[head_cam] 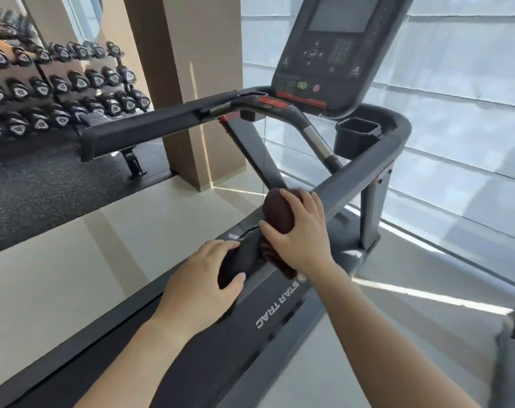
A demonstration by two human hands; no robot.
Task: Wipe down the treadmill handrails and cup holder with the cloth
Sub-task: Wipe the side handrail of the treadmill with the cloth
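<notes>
Left hand (204,279) clasps the near end of the dark grey padded right handrail (365,175); right hand (298,231), nearer, clenches the dark brown cloth (278,212) on it, rail running up-right toward the black cup holder (354,136).

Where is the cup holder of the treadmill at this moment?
In the head view the cup holder sits upper right, just below the console, inside the bend of the right handrail, well beyond the right hand and its cloth.
</notes>
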